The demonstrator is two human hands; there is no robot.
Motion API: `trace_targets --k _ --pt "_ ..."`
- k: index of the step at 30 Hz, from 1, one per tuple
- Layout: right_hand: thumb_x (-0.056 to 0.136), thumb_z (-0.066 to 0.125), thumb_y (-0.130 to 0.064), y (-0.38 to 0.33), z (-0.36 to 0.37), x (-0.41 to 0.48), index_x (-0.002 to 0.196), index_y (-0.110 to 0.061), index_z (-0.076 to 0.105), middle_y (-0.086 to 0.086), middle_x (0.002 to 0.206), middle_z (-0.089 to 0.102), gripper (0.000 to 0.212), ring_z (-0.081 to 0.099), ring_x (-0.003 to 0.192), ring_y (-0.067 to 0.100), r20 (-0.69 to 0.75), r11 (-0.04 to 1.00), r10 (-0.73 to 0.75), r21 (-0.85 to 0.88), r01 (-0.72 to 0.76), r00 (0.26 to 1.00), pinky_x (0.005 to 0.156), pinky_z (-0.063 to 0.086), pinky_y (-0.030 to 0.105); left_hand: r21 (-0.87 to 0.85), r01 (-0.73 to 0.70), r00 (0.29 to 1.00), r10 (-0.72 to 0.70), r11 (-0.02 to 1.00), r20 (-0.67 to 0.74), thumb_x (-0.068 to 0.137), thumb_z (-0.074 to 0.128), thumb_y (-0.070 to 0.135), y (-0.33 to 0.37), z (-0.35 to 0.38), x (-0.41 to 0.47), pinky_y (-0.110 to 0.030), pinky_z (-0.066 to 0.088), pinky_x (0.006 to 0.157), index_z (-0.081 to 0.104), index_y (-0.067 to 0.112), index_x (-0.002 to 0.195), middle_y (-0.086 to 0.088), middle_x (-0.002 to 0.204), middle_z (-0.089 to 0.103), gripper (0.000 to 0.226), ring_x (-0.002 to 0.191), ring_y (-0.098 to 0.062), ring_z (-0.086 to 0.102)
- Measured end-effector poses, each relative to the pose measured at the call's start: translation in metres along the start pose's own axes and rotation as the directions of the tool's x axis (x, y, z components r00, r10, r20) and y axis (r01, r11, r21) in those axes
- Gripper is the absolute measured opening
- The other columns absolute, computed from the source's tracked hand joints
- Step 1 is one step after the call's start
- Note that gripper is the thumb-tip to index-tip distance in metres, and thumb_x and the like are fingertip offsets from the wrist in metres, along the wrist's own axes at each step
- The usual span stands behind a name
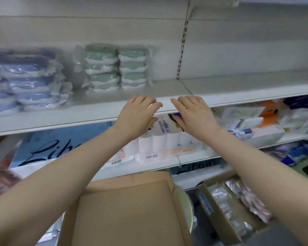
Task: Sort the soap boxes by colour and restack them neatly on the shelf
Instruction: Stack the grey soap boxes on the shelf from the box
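Note:
Blue soap boxes (30,82) in clear wrap are stacked in several piles at the left of the grey shelf (89,112). To their right stand two neat stacks of green soap boxes (116,66). My left hand (139,114) and my right hand (194,114) hover side by side at the shelf's front edge, right of the green stacks. Their fingers are relaxed and hold nothing.
The shelf right of the green stacks is bare. Toilet-roll packs (164,139) and tissue packs (263,125) fill the shelf below. An open cardboard box (128,210) sits under my arms, and a second carton (235,208) of wrapped goods lies at the lower right.

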State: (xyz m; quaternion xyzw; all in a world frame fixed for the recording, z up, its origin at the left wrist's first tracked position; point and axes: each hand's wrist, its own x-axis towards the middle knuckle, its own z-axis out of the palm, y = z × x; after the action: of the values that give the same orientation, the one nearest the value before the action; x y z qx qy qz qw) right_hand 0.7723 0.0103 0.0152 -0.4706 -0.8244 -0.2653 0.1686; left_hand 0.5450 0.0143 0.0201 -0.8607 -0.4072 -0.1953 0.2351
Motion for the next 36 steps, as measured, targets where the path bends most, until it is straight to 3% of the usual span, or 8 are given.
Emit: trace_targets --k 5,10,20,28,32,36 --pt "0.087 0.051 -0.034 0.036 -0.008 -0.094 0.126 -0.006 0.056 0.012 0.113 0.063 0.049 0.058 0.098 0.034 0.053 0.998 0.057 -0.017 -0.056 0.997 0.083 0.042 0.043 -0.062 -0.075 0.996 0.079 0.995 0.051 0.078 0.073 0.035 0.088 0.017 0.005 -0.042 0.045 0.086 0.059 0.017 0.117 -0.005 0.112 0.062 0.045 0.098 -0.03 0.058" --pt "0.085 0.059 -0.034 0.099 -0.015 -0.208 0.129 -0.007 0.056 0.011 0.116 0.061 0.051 0.057 0.102 0.034 0.159 0.993 0.12 -0.037 -0.116 0.98 0.086 0.043 0.043 -0.171 -0.114 0.99 0.127 0.979 0.068 0.083 0.068 0.035 0.191 0.044 0.025 -0.044 0.046 0.082 0.056 0.017 0.12 -0.006 0.115 0.061 0.043 0.1 -0.033 0.057" --pt "0.087 0.049 -0.037 0.234 -0.017 -0.427 0.129 -0.006 0.057 0.014 0.117 0.062 0.053 0.058 0.1 0.035 0.365 0.968 0.246 -0.038 -0.249 0.898 0.084 0.043 0.043 -0.361 -0.088 0.966 0.168 0.928 0.196 0.09 0.057 0.038 0.417 0.124 0.068 -0.042 0.042 0.086 0.052 0.017 0.128 -0.006 0.121 0.057 0.044 0.103 -0.031 0.053" --pt "0.085 0.05 -0.034 0.272 0.036 -0.527 0.122 -0.008 0.061 0.012 0.109 0.064 0.047 0.06 0.094 0.035 0.509 0.929 0.309 0.018 -0.369 0.804 0.08 0.048 0.043 -0.437 0.031 0.894 0.171 0.899 0.415 0.083 0.067 0.033 0.499 0.195 0.068 -0.044 0.048 0.083 0.053 0.015 0.129 -0.008 0.123 0.057 0.052 0.106 -0.033 0.054" --pt "0.076 0.073 -0.027 0.284 0.073 -0.546 0.118 -0.011 0.063 0.008 0.104 0.065 0.046 0.061 0.092 0.031 0.558 0.913 0.312 0.048 -0.405 0.769 0.079 0.049 0.041 -0.439 0.11 0.848 0.146 0.891 0.51 0.081 0.071 0.029 0.511 0.234 0.064 -0.046 0.049 0.087 0.055 0.014 0.128 -0.009 0.122 0.06 0.052 0.108 -0.032 0.056" --pt "0.074 0.078 -0.025 0.3 0.109 -0.554 0.118 -0.01 0.062 0.009 0.101 0.065 0.049 0.062 0.089 0.032 0.633 0.896 0.304 0.065 -0.44 0.712 0.074 0.053 0.04 -0.394 0.225 0.777 0.081 0.891 0.625 0.077 0.077 0.029 0.518 0.269 0.06 -0.044 0.052 0.083 0.056 0.017 0.123 -0.008 0.119 0.061 0.052 0.104 -0.032 0.058"
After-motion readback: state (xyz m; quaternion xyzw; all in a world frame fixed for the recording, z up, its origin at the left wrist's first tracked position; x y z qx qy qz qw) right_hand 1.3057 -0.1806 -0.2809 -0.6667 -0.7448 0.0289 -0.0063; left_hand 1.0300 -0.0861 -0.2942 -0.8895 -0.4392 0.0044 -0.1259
